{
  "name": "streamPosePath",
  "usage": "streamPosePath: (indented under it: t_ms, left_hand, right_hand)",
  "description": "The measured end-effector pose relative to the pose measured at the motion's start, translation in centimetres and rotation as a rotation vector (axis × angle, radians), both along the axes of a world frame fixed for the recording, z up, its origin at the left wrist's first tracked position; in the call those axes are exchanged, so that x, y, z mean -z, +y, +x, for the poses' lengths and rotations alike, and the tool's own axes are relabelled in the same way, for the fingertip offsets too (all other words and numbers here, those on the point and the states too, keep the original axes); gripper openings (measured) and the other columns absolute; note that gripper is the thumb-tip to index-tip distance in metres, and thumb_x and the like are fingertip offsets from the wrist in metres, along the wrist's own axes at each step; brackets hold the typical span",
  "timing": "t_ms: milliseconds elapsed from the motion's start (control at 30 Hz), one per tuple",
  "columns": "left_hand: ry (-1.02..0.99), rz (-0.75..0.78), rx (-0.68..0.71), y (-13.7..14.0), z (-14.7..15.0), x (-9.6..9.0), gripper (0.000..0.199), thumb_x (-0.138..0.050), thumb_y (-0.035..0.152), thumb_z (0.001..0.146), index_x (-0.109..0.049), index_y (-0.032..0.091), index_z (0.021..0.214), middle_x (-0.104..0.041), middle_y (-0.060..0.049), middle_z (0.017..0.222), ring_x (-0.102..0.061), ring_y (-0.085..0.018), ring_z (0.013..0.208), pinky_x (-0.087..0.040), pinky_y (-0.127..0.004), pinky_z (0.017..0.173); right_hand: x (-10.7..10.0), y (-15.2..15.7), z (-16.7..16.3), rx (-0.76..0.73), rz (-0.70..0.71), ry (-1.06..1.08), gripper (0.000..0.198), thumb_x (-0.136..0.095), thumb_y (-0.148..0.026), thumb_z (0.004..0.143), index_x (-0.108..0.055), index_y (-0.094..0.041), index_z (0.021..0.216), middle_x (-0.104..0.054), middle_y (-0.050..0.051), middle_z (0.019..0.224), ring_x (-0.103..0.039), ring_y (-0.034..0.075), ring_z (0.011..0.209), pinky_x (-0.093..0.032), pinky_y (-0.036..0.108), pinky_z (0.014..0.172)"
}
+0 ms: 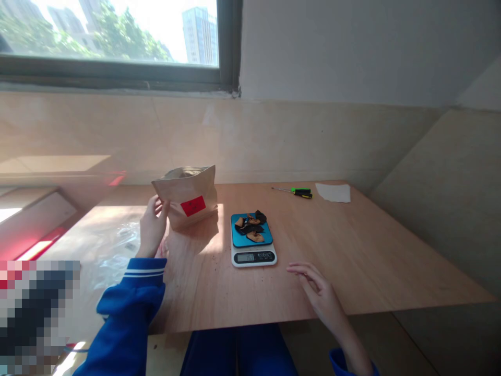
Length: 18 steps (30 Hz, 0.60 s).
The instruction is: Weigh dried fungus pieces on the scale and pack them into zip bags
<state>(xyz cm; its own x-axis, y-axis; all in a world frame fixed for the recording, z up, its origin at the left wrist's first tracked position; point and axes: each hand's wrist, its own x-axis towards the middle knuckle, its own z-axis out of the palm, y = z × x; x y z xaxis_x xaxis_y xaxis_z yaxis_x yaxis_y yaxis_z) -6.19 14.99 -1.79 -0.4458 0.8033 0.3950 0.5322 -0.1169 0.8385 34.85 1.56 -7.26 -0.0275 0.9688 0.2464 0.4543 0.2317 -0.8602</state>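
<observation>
My left hand (153, 225) pinches the left side of a tan stand-up pouch (177, 194) with a red label. The pouch is upright on the table, its top gaping and its contents hidden from this angle. Right of it sits a small kitchen scale (236, 261) with a blue platform and a white body; its display is lit, but the digits are too small to read. Several curled, dried dark-brown and tan pieces (250, 230) lie on the platform. My right hand (315, 287) is just right of the scale, fingers loosely extended and holding nothing.
Farther back on the wooden table (376, 261) lie a screwdriver (301, 193) with a green and black handle and a white sheet (334, 192). Crumpled clear plastic (117, 248) is left of my forearm. A wall and window border the back.
</observation>
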Motion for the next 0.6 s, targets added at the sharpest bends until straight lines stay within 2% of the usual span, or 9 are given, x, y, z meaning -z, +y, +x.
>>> streamPosePath:
  t_ms: [167,300,500,600]
  left_hand:
    - [-0.038,-0.010,0.044,-0.5,0.6,0.2,0.053,-0.054,0.050,0.085,-0.050,0.021,0.130,-0.054,-0.015,0.138,-0.054,-0.028,0.126,-0.046,-0.040,0.100]
    - [-0.100,-0.054,-0.003,-1.5,1.1,0.3,0.061,-0.058,0.051,0.083,-0.044,0.023,0.135,-0.046,-0.016,0.146,-0.046,-0.032,0.134,-0.044,-0.045,0.104]
    - [-0.114,-0.084,-0.048,-3.0,1.7,-0.2,0.067,-0.061,0.051,0.080,-0.042,0.019,0.136,-0.043,-0.021,0.148,-0.047,-0.033,0.133,-0.043,-0.048,0.105]
    - [-0.028,-0.069,-0.101,-4.9,1.4,-0.2,0.062,-0.059,0.050,0.079,-0.047,0.018,0.131,-0.049,-0.019,0.141,-0.052,-0.034,0.127,-0.048,-0.048,0.100]
  right_hand:
    - [0.2,-0.4,0.2,0.017,-0.018,-0.005,0.032,-0.048,-0.043,0.092,-0.074,-0.025,0.093,-0.069,0.010,0.106,-0.064,0.024,0.106,-0.051,0.038,0.093]
    - [0.1,-0.7,0.4,0.029,-0.021,-0.012,0.035,-0.048,-0.047,0.092,-0.075,-0.025,0.092,-0.069,0.011,0.105,-0.065,0.025,0.105,-0.052,0.037,0.090]
    - [0.0,-0.9,0.3,0.021,-0.048,-0.025,0.034,-0.047,-0.047,0.092,-0.074,-0.025,0.094,-0.068,0.010,0.107,-0.064,0.025,0.107,-0.051,0.038,0.093]
    - [0.0,-1.1,0.2,0.014,-0.053,-0.033,0.034,-0.046,-0.045,0.093,-0.074,-0.026,0.095,-0.068,0.010,0.108,-0.064,0.025,0.108,-0.053,0.036,0.089]
